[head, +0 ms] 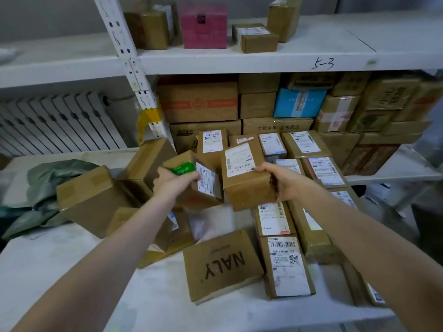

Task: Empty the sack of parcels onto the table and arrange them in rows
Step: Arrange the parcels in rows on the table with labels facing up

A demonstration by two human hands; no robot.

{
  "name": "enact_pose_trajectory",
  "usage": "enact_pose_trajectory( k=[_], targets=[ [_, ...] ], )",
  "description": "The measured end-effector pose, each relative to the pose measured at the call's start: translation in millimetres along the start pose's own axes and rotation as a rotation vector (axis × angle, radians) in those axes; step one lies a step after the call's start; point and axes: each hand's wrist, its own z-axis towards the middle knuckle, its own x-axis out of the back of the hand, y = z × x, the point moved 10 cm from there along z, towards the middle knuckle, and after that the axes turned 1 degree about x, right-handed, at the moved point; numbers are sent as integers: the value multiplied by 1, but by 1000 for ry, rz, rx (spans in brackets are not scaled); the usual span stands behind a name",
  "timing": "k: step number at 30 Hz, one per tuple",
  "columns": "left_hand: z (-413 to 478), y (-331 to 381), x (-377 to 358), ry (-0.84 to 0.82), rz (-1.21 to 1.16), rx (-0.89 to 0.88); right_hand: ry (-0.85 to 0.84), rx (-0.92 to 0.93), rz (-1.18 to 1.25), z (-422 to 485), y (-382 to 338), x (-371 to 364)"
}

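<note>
Head view: the left grip (173,182) is curled round a small brown box with green tape (191,178), which is tilted, its white label facing right. The right grip (281,183) clasps a taller carton (247,188) by its right side, thumb on the top edge beside its shipping label. The two held parcels sit just beside each other, raised over the middle of the white tabletop (148,295).

The grey-green sack (48,185) lies crumpled and flat at the tabletop's left edge. Next to it, unlabelled brown boxes (93,200) lean on one another in a loose heap that reaches under the left forearm.

Along the right side of the tabletop, labelled parcels (273,218) lie flat, label up, in lines running from the far edge toward the near one. At the near end a parcel with a QR-code label (287,267) lies touching a flat box printed NALY (223,264), which is turned slightly askew.

Behind the tabletop a shelf (263,59) marked 5-3 has stacked cartons (199,101) below it and a pink box (203,25) on it. A radiator (55,123) stands at far left.
</note>
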Motion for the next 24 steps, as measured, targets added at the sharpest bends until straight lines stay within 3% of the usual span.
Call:
enact_pose_trajectory(
  k=[3, 7, 21, 24],
  targets=[
    [-12, 10, 27, 136, -108, -59, -7, -21, -7, 0, 5, -14],
    [-33, 10, 42, 258, -50, -117, -58, -69, -82, 4, 21, -35],
    [-19, 4, 51, 331, 14, -117, -103, -55, -354, -5, 23, -37],
    [-16, 9, 45, 307, 17, -126, -75, -18, -298, 2, 18, -39]
  ],
)
